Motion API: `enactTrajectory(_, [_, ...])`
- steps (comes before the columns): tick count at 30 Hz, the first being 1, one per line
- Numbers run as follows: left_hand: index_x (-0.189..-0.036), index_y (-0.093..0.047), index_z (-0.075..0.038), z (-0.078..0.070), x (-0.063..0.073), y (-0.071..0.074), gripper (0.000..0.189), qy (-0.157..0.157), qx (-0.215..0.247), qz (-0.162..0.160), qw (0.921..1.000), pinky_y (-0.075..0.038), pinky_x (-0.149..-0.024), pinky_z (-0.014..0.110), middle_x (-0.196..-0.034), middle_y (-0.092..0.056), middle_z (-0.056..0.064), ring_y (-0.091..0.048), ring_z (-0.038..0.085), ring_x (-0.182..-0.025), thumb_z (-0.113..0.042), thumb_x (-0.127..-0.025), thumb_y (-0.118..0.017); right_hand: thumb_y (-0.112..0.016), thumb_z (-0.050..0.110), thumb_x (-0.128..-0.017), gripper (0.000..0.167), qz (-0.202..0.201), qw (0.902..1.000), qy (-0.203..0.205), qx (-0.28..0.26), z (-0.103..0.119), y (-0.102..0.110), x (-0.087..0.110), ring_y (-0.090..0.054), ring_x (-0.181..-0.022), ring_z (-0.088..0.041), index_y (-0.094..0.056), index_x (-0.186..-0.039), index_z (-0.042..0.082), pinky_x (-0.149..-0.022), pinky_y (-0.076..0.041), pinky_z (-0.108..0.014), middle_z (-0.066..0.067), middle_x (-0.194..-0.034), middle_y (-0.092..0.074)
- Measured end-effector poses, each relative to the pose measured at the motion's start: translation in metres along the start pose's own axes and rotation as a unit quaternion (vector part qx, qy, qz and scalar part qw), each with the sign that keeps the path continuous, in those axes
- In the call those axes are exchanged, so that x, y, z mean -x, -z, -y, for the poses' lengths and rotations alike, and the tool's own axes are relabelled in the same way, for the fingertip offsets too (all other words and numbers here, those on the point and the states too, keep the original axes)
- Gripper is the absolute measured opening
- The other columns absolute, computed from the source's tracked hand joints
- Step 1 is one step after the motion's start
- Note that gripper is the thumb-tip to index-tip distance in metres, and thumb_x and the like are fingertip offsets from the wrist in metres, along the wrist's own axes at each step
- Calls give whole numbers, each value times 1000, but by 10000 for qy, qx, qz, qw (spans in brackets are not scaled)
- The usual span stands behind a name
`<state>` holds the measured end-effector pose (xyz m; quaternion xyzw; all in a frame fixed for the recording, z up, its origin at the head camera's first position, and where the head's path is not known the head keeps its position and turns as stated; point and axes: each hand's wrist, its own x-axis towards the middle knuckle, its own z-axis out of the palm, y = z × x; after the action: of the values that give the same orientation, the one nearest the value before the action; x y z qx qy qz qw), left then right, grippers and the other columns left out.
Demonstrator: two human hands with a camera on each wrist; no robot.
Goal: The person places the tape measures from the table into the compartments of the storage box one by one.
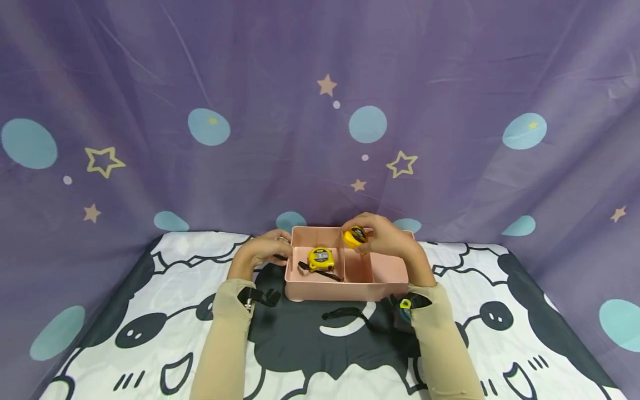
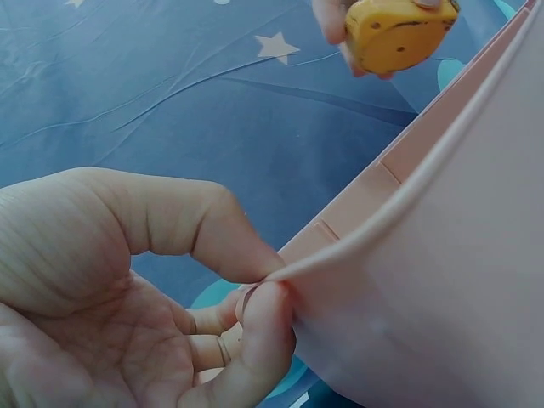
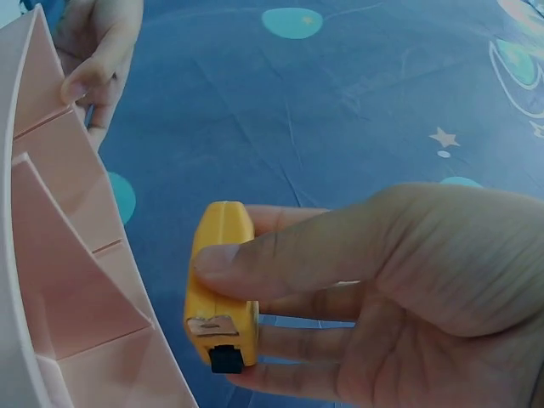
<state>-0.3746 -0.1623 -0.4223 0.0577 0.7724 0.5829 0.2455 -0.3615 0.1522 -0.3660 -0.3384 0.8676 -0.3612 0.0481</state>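
Left hand: the left hand pinches the left rim of the pink box between thumb and finger, presumably so it won't slide on the patterned cloth.
Right hand: the right hand grasps a yellow tape measure, thumb laid across one edge, fingers behind, a hold that seems to suit so chunky a case.
Where that tape is: seen from above, over the middle compartment, close by the divider; how high, I can't tell.
Its look: rounded yellow case, dark label on the face, a dull patch and a small black tab at one end.
Second tape: another yellow tape measure lies in the left compartment, label up, its black cord trailing along the floor beside it.
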Motion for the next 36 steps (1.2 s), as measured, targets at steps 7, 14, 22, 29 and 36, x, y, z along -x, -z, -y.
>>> enactTrajectory(7, [-133, -33, 9, 1, -2, 0, 58, -17, 25, -12, 10000, -58, -66, 23, -87, -57, 3, -57, 11, -75, 0, -81, -56, -83, -9, -72, 58, 198, 9990, -274, 286, -2, 6, -6, -62, -113, -31, -66, -126, 3, -98, -56, -49, -13, -124, -67])
enactTrajectory(14, [-131, -33, 8, 4, -4, -2, 56, -14, 86, 19, 10000, -57, -66, 23, -90, -58, 5, -57, 11, -76, 0, -81, -56, -84, -7, -69, 61, 428, 9958, -521, 611, -2, 10, -12, -65, -107, -28, -66, -127, 0, -93, -58, -43, -13, -118, -70])
enactTrajectory(22, [-133, -34, 8, 1, -4, 1, 57, 25, 3, -40, 10000, -58, -69, 25, -93, -57, 7, -57, 13, -79, 1, -80, -56, -84, -4, -71, 52, 764, 9917, -308, 989, -2, 12, -16, -64, -110, -30, -70, -121, 3, -94, -57, -48, -10, -120, -72])
enactTrajectory(29, [-136, -34, 7, -2, -3, 1, 61, 152, -26, -89, 9998, -58, -68, 24, -97, -57, 10, -58, 15, -80, -1, -80, -59, -85, -3, -71, 53, 1013, 9887, -222, 1079, 1, 10, -17, -65, -104, -27, -71, -122, 0, -88, -60, -39, -10, -120, -72])
enactTrajectory(36, [-137, -33, 7, -1, -3, -1, 64, 137, 9, -46, 9999, -58, -68, 24, -96, -57, 9, -59, 15, -81, -2, -80, -61, -82, -4, -70, 49, 1285, 9812, -149, 1429, 0, 7, -19, -63, -95, -25, -73, -118, 3, -81, -54, -32, -8, -115, -74])
